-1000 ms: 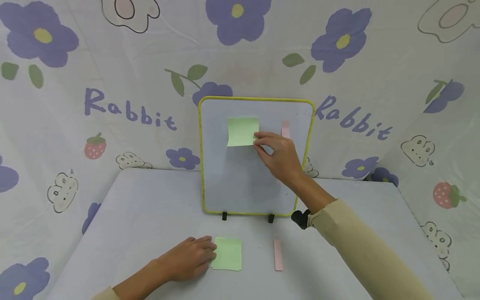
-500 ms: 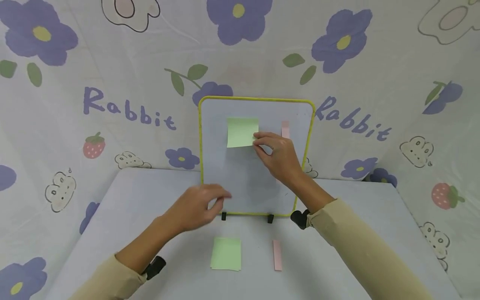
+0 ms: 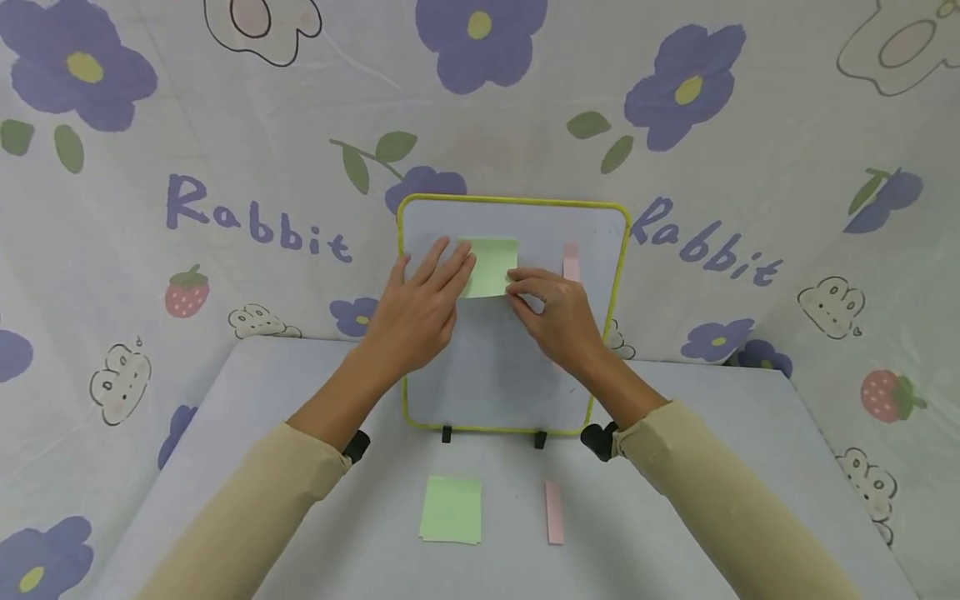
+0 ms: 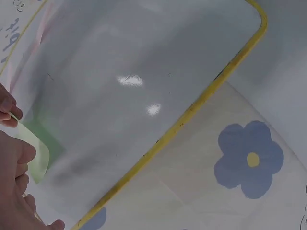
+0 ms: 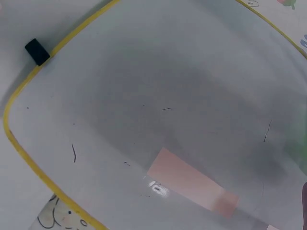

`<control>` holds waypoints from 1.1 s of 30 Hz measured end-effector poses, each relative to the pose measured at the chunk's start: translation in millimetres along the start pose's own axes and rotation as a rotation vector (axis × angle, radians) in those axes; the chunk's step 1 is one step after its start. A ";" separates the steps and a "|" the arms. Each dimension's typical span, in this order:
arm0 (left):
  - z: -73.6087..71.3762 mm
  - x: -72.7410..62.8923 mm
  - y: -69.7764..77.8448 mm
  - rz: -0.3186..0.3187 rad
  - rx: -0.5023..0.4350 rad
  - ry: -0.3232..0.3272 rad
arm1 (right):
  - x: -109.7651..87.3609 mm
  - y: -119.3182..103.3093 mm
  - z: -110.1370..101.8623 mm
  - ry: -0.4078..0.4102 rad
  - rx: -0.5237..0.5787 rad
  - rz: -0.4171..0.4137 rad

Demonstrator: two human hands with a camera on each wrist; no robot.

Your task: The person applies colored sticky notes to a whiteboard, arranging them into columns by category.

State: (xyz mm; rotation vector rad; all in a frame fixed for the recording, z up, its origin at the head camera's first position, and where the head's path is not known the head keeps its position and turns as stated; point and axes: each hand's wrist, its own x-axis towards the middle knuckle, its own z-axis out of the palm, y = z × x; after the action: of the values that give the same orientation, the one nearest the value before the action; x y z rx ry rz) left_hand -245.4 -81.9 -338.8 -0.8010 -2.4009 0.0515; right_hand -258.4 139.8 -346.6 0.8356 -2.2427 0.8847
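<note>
A light green sticky note is up against the upper part of a whiteboard with a yellow rim. My right hand pinches the note's lower right edge between thumb and fingertips. At the note's left side lies my left hand, fingers straight and slightly spread, overlapping that edge in the head view. In the left wrist view the green note curls away from the board at its lower end. A pink paper strip is on the board behind the right hand, partly hidden.
A stack of green sticky notes lies on the white table before the board, with a pink strip to its right. Two black feet, one being the left foot, support the board. A printed cloth hangs behind.
My left hand has left the stack of notes on the table and risen to the left side of the note on the board. The right hand has kept its pinch in place.
</note>
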 end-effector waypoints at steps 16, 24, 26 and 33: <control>17.7 3.3 -4.8 -0.034 0.062 -0.084 | -1.6 -3.4 6.3 -0.096 -0.606 -0.231; 18.9 2.8 -4.3 -0.050 0.001 -0.106 | 6.9 -6.9 15.4 -0.252 -0.864 -0.341; 18.0 3.4 -4.7 -0.049 0.005 -0.105 | 10.4 -6.7 15.7 -0.251 -0.881 -0.358; 17.7 3.8 -6.1 -0.039 0.006 -0.085 | 20.5 -9.0 13.6 -0.316 -0.916 -0.368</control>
State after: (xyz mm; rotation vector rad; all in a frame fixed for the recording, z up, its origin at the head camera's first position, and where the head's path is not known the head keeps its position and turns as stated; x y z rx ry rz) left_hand -260.9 -82.1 -349.9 -0.7635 -2.4945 0.0786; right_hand -268.7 117.7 -337.2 0.9015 -2.2715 -0.4686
